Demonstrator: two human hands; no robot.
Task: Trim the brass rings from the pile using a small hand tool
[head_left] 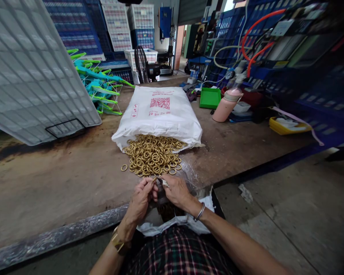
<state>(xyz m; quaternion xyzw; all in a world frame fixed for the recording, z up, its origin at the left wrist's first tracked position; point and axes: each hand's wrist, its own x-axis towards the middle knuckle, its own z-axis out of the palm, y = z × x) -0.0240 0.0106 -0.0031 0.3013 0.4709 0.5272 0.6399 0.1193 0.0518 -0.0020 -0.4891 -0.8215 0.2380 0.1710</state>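
Note:
A heap of brass-coloured rings (153, 156) spills from the open mouth of a white sack (160, 110) onto the brown table. At the table's front edge, just below the heap, my left hand (145, 194) pinches a ring (154, 179) between thumb and fingertips. Close beside it, my right hand (176, 191) is closed, with a small whitish piece showing at its fingers. What it grips is too small to name. A dark tool-like object (161, 191) stands between both hands. Under them, an open white bag (172, 222) holds dark contents.
A grey plastic crate (40, 68) leans at the left, near green and blue plastic parts (99, 84). A green tray (210, 98), a pink bottle (227, 106) and a yellow tray (289, 126) are at the right. The table edge runs along the front.

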